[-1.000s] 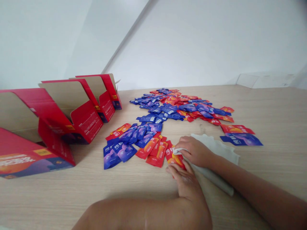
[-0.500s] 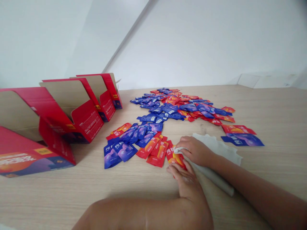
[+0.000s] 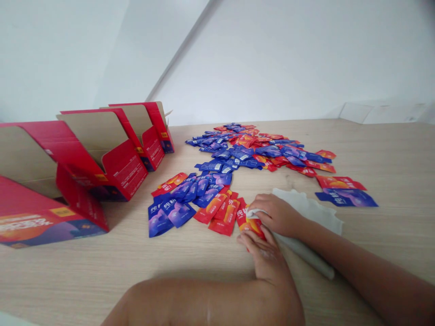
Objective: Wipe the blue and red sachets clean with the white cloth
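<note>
Red sachet [image 3: 250, 225] at the near edge of the sachet spread [image 3: 244, 151] on the wooden tabletop [image 3: 390, 253], left hand [image 3: 268, 258] fingers pressed on it, right hand [image 3: 277, 215] pinching white cloth [image 3: 306, 213] onto it. Slipping grip could shove neighbouring sachets [image 3: 220, 217] askew.

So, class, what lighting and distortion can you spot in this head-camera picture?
In the head view, a soft shadow falls on the wooden table beside the left forearm; the wide-angle lens bends the red cartons; the far sachets look slightly soft.
</note>
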The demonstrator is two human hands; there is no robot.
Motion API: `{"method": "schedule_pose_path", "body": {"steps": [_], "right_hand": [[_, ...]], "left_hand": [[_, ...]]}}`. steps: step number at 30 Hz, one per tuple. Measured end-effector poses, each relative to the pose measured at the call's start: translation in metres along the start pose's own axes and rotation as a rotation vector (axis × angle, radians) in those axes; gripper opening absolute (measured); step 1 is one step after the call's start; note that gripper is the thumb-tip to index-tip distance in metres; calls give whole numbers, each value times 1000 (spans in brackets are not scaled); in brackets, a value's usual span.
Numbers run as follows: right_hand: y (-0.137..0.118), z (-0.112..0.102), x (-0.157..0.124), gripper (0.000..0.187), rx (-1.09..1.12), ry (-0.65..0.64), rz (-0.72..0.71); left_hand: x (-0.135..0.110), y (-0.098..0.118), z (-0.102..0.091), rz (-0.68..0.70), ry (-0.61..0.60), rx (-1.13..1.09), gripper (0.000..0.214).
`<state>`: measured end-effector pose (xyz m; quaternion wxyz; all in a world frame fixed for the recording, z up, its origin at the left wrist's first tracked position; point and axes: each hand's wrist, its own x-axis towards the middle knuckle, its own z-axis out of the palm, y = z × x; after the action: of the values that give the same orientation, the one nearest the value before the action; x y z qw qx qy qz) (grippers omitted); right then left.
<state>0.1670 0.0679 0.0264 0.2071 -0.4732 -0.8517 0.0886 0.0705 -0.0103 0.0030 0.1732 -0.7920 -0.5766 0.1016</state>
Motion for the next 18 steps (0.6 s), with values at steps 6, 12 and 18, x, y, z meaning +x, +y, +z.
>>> {"method": "schedule_pose_path", "body": {"steps": [6,12,18], "right_hand": [[4,2,-1,21,5,42,36],[3,3,-1,19,-6,54,26],[4,4,-2,19,-9,53,27]], "left_hand": [[0,-1,0,-24,13,-50,50],[0,1,0,-58,49,-124,50],[1,-2,-4,7,-28,5,50]]}}
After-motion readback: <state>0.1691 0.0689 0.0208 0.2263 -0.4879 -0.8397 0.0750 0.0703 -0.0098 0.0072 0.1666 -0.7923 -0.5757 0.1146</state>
